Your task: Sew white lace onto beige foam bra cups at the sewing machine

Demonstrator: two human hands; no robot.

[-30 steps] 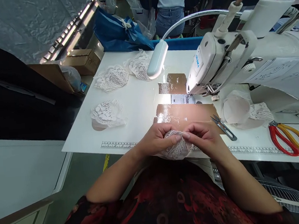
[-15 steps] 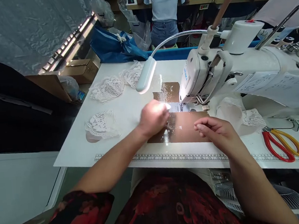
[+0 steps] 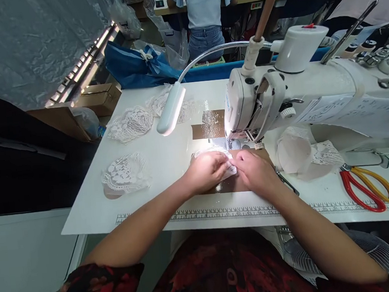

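Both my hands meet at a white lace piece (image 3: pixel 229 169) just in front of the sewing machine (image 3: pixel 241 101). My left hand (image 3: pixel 206 170) is closed on its left side and covers much of it. On its right edge, my right hand (image 3: pixel 254 170) pinches the lace with thumb and finger. The piece lies over the brown-taped area (image 3: pixel 242 185) of the table, close to the needle and presser foot (image 3: pixel 229 144). Further left on the table rests another lace cup (image 3: pixel 126 172), with more lace pieces (image 3: pixel 131 123) behind it.
Red- and yellow-handled scissors (image 3: pixel 368 190) lie at the right, near white lace cups (image 3: pixel 295 148) beside the machine. A lamp (image 3: pixel 172 109) on a bent neck hangs over the table. A ruler strip (image 3: pixel 227 213) runs along the front edge. Another person (image 3: pixel 203 13) sits beyond.
My right hand has moved left to meet my left hand, and both now hold a lace piece spread before the needle. The view has shifted slightly.
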